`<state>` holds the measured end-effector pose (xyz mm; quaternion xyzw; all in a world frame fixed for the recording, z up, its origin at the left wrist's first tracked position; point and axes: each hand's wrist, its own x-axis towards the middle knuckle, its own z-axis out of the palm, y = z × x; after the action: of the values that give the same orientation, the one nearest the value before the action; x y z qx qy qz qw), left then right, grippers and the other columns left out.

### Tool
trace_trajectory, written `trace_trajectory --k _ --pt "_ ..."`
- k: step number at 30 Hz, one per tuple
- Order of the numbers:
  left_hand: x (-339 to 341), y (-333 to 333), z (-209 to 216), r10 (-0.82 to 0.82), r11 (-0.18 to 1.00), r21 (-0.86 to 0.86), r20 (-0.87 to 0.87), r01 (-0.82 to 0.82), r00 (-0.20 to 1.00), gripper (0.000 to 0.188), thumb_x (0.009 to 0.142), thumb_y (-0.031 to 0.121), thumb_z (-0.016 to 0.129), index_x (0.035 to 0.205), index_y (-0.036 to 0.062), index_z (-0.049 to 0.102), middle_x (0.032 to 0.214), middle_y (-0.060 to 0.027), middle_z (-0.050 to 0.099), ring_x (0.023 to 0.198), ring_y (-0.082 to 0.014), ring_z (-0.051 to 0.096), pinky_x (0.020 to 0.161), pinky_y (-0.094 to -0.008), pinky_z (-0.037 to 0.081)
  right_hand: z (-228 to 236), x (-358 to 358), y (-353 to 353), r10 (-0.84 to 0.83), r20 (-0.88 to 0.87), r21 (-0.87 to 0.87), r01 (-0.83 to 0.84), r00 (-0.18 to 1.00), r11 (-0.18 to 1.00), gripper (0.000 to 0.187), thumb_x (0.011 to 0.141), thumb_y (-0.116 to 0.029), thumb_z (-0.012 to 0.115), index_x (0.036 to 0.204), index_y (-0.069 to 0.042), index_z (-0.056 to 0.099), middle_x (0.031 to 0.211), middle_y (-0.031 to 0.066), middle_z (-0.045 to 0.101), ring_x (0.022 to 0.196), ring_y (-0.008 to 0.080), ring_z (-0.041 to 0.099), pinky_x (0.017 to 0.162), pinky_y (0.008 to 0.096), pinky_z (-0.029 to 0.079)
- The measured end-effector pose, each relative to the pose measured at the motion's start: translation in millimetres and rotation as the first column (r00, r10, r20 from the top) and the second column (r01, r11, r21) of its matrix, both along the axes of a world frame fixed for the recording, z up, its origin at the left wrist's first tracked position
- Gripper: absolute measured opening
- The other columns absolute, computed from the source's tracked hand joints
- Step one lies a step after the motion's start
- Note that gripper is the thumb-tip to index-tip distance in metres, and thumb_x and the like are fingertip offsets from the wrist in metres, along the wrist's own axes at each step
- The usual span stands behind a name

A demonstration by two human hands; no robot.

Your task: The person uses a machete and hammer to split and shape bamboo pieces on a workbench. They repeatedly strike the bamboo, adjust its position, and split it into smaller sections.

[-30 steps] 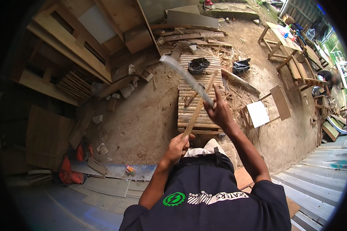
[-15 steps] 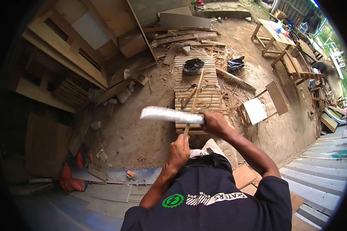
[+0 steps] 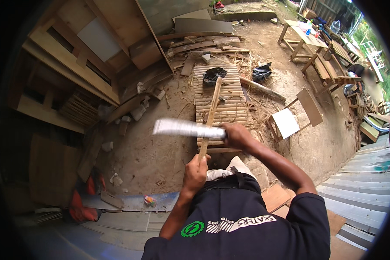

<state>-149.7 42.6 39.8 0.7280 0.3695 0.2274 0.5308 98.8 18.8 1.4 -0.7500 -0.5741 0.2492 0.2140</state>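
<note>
My left hand (image 3: 196, 172) is closed around the near end of a long, pale wooden strip (image 3: 213, 106), which points away from me over a slatted bench. In my right hand (image 3: 238, 136) is the handle of a machete (image 3: 177, 128). Its broad blade, smeared by motion, points left and lies across the strip a little beyond my left hand. Whether the edge touches the wood, I cannot tell. Below the strip is the bench of round slats (image 3: 229, 113), with a black plastic bag (image 3: 214, 76) on its far end.
Another black bag (image 3: 261, 72) and a pole (image 3: 264, 89) lie right of the bench, among shavings. A small chair (image 3: 286, 123) stands farther right, near a wooden table (image 3: 305, 34). Large wooden cabinet frames (image 3: 73, 56) fill the left. Corrugated metal sheets (image 3: 355, 190) lie at the lower right.
The wooden strip has turned in my left hand and now shows a wider face. The machete has shifted slightly left and toward me along it. The whole view has shifted a little.
</note>
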Motion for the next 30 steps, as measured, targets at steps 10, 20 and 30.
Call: trace_trajectory --k 10,20,30 --pt "13.0 17.1 -6.5 0.319 0.595 -0.801 0.163 -0.064 0.934 0.043 0.102 0.038 0.034 0.091 0.0029 0.056 0.055 0.0038 0.037 0.042 -0.0075 0.026 0.043 -0.0251 0.023 7.8 -39.3 -17.9 0.145 -0.098 0.079 -0.138 0.985 0.987 0.057 0.074 -0.017 0.071 0.128 -0.004 0.056 0.084 0.023 0.069 0.081 0.0415 0.069 0.075 0.0501 0.054" --pt "-6.4 12.2 -5.8 0.223 0.567 -0.822 0.201 0.041 0.954 0.043 0.107 0.04 0.032 0.088 0.0075 0.052 0.053 0.0069 0.034 0.042 -0.0061 0.026 0.042 -0.0249 0.023 18.3 -5.8 -10.7 -0.156 -0.016 -0.014 0.156 0.988 0.988 0.034 0.078 -0.013 0.069 0.11 -0.002 0.063 0.087 0.0229 0.07 0.082 0.0402 0.07 0.076 0.0472 0.055" --pt "-0.8 23.2 -24.1 0.294 0.372 -0.863 0.46 0.343 0.838 0.043 0.109 0.039 0.031 0.095 0.0063 0.055 0.052 0.0075 0.03 0.043 -0.0066 0.025 0.044 -0.0243 0.024 -41.8 -2.3 -20.1 -0.425 -0.324 0.324 0.521 0.845 0.789 0.039 0.081 -0.016 0.063 0.114 0.005 0.065 0.091 0.0263 0.071 0.086 0.0377 0.071 0.081 0.0422 0.054"
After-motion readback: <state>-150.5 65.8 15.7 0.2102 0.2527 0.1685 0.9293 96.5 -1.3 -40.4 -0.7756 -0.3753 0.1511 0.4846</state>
